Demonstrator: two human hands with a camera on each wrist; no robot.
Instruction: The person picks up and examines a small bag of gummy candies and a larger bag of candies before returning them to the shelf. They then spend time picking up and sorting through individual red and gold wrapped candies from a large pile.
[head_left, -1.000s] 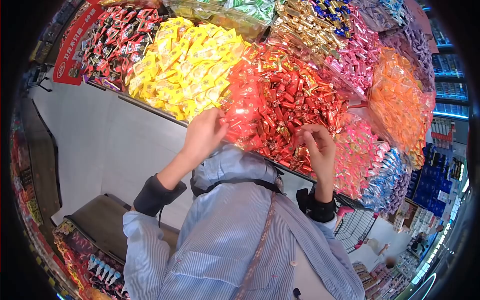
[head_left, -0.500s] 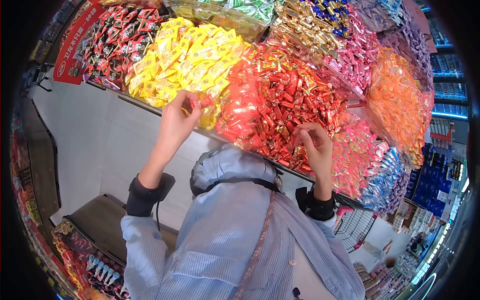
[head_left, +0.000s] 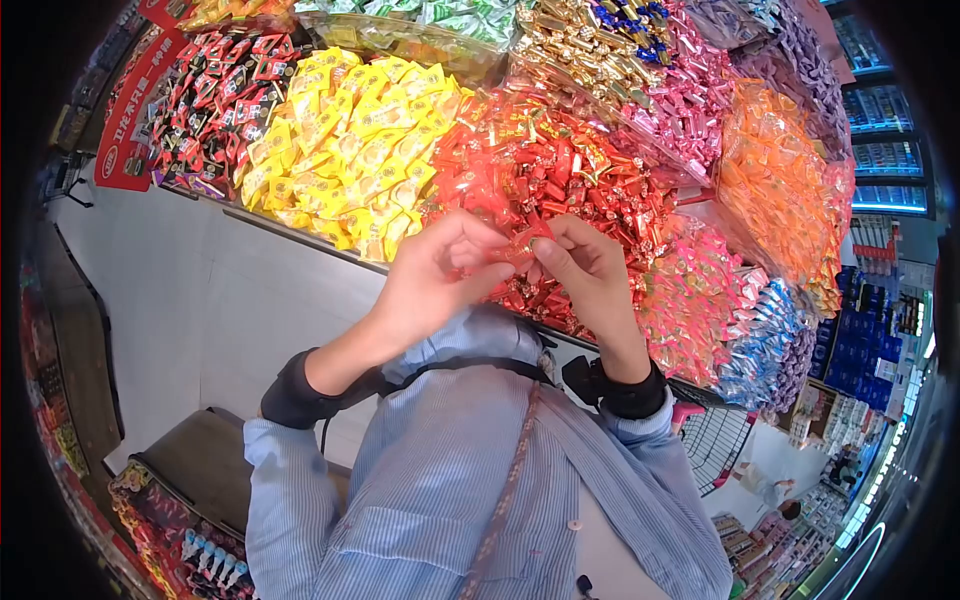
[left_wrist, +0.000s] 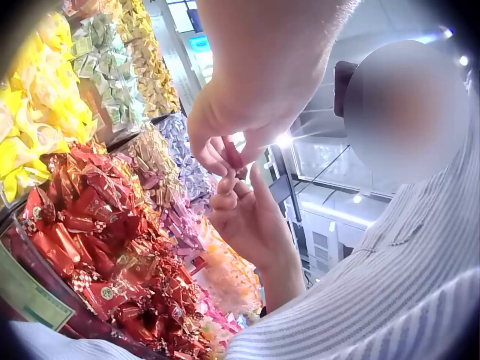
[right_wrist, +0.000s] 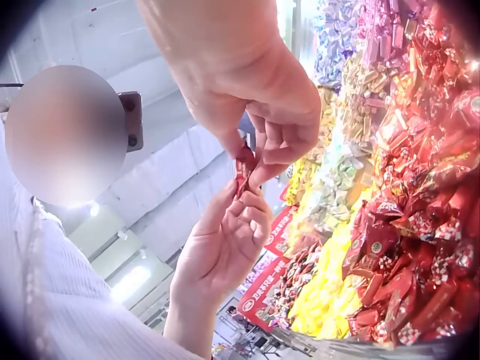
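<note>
Both hands meet above the heap of red-wrapped candies (head_left: pixel 600 190). Between them is one small red-wrapped candy (right_wrist: pixel 244 169), held by its two ends. My left hand (head_left: pixel 430 265) pinches one end between thumb and fingers. The opposite end is pinched by my right hand (head_left: pixel 592 275), its other fingers curled in. In the left wrist view, the candy (left_wrist: pixel 233 155) shows as a dark red strip, partly covered by fingers. Loose red candies (left_wrist: pixel 112 262) fill the bin below the hands.
Yellow-wrapped candies (head_left: pixel 340 150) lie left of the red heap, black and red packets (head_left: pixel 220 110) beyond them. Pink (head_left: pixel 690 300) and orange candies (head_left: pixel 775 190) lie to the right. The bin's front edge (head_left: pixel 300 235) runs before my body. A shopping cart (head_left: pixel 715 440) stands at lower right.
My left hand left the red heap's edge, showed a red candy over the yellow ones, then moved right. My right hand shifted left to meet it, and now both pinch the candy.
</note>
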